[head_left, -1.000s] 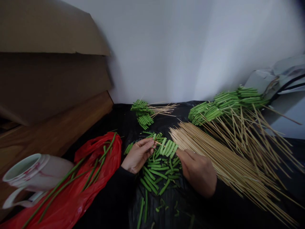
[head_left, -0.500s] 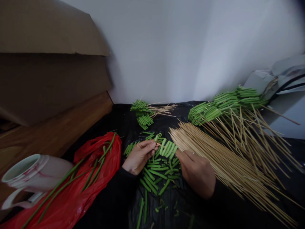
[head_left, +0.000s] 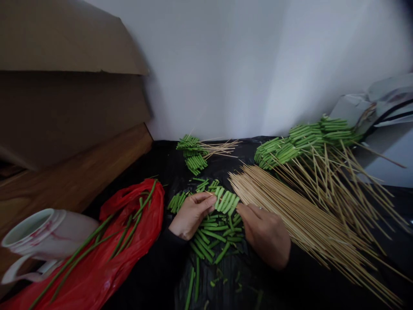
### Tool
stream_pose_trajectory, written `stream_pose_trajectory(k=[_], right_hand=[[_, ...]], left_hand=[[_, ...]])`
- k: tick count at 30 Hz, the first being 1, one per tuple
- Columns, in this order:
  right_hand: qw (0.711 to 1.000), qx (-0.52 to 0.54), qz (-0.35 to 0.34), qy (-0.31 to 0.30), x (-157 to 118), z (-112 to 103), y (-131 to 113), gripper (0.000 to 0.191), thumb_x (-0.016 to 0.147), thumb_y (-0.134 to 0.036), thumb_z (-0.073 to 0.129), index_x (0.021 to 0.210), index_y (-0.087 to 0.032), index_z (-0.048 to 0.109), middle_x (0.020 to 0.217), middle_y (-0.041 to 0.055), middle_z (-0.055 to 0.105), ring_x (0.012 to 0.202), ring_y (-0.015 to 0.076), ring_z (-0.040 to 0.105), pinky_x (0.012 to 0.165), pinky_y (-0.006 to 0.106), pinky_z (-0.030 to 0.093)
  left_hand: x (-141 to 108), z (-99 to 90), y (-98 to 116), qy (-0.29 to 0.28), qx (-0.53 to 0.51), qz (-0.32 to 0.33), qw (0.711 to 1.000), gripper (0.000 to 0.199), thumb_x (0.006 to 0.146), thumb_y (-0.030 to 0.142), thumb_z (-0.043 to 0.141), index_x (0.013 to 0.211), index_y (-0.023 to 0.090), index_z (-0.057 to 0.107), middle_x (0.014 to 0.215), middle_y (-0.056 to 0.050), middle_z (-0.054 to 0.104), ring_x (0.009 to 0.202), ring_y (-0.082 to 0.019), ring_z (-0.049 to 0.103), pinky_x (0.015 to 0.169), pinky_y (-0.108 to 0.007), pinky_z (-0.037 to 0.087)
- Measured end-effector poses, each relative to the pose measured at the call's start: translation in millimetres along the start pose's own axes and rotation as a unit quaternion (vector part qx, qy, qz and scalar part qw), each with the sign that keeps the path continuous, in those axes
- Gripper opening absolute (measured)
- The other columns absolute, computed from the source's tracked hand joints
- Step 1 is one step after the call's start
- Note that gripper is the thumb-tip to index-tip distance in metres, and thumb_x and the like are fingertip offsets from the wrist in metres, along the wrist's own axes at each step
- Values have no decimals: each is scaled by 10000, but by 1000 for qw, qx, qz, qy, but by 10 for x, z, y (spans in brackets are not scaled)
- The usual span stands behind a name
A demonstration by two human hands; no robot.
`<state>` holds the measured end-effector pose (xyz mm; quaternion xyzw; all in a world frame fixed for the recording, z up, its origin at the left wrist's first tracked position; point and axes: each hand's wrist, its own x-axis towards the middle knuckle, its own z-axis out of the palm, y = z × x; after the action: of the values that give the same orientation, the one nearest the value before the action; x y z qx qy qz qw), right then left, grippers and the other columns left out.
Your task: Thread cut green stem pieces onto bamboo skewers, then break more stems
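Observation:
Several short green stem pieces (head_left: 227,201) sit side by side, crosswise on a thin wooden skewer between my hands. My left hand (head_left: 194,212) pinches the leftmost piece near the skewer's tip. On the other side, my right hand (head_left: 267,234) is closed around the skewer's right part, its fingers against the last piece. Below lie loose cut green pieces (head_left: 209,241) on black plastic. To the right of them is a large bundle of bare skewers (head_left: 300,215).
Filled skewers (head_left: 195,163) lie near the wall, with a bigger pile (head_left: 306,140) at the right. On the left are a red plastic bag (head_left: 129,232) with long green stems, a white mug (head_left: 58,232) and a cardboard box (head_left: 71,107).
The end piece by my left fingers has slid right along the skewer to the row. My left hand has moved slightly right, my right hand slightly left.

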<state>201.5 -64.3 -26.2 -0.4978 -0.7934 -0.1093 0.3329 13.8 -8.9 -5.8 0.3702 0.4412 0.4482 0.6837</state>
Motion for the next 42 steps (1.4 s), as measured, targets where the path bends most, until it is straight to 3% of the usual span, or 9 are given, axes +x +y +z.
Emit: stream_pose_trajectory(k=[3, 6, 10, 15, 21, 25, 29, 37, 42], right_hand=[[1000, -5, -3, 7, 25, -19, 39, 222, 923, -166, 418, 883, -169, 637, 637, -5, 544, 534, 123, 465, 555, 306, 256], [1000, -17, -1, 19, 51, -36, 128, 214, 916, -163, 430, 897, -170, 643, 659, 5, 571, 572, 124, 500, 565, 291, 277], [998, -44, 7, 37, 65, -34, 239, 219, 901, -133, 441, 984, -152, 643, 720, 23, 613, 625, 130, 541, 581, 278, 303], [998, -49, 7, 38, 63, -27, 242, 203, 885, -130, 458, 944, -166, 649, 699, 11, 599, 620, 132, 546, 573, 280, 306], [998, -55, 10, 36, 64, -29, 216, 198, 883, -141, 460, 925, -171, 652, 677, 2, 580, 586, 124, 530, 561, 283, 295], [998, -52, 9, 24, 56, -20, 223, 211, 888, -135, 448, 942, -166, 650, 686, 7, 587, 604, 122, 538, 570, 279, 301], [998, -50, 10, 31, 57, -20, 231, 212, 892, -135, 447, 955, -162, 647, 697, 14, 599, 626, 126, 546, 579, 273, 313], [997, -57, 16, 43, 77, -43, 235, 198, 892, -153, 463, 946, -174, 652, 685, 4, 595, 596, 122, 526, 561, 280, 295], [997, -62, 12, 44, 84, -50, 234, 193, 877, -141, 472, 921, -172, 657, 667, 2, 582, 596, 119, 514, 545, 288, 275]], left_hand=[[-2, -17, 14, -4, 60, 34, 998, 257, 586, 296, 842, 772, 160, 728, 824, -8, 679, 721, -91, 584, 716, -219, 451], [3, -67, 25, -39, 202, 81, 975, 275, 623, 302, 813, 835, 157, 717, 793, -20, 688, 712, -121, 588, 705, -247, 443], [2, -155, 52, -112, 407, 127, 897, 197, 660, 319, 774, 732, 150, 702, 710, -22, 659, 682, -146, 570, 658, -262, 418], [-31, -217, 101, -159, 572, 174, 786, 158, 665, 352, 768, 694, 204, 722, 790, -12, 626, 834, -179, 556, 838, -309, 381], [-71, -226, 164, -182, 663, 200, 698, 250, 678, 371, 769, 897, 256, 738, 907, -20, 599, 922, -207, 527, 890, -345, 355], [-87, -190, 169, -198, 684, 255, 654, 154, 755, 364, 703, 848, 245, 734, 910, -33, 598, 927, -209, 512, 860, -338, 370], [-91, -119, 120, -188, 680, 290, 647, 117, 825, 272, 605, 833, 221, 711, 923, -40, 612, 923, -200, 511, 863, -340, 374], [-68, -125, 89, -168, 658, 286, 676, 115, 821, 220, 568, 782, 199, 674, 932, -36, 612, 917, -189, 523, 860, -333, 379], [-92, -150, 139, -184, 649, 263, 690, 76, 733, 250, 684, 803, 223, 698, 980, -28, 606, 967, -205, 519, 897, -345, 355]])
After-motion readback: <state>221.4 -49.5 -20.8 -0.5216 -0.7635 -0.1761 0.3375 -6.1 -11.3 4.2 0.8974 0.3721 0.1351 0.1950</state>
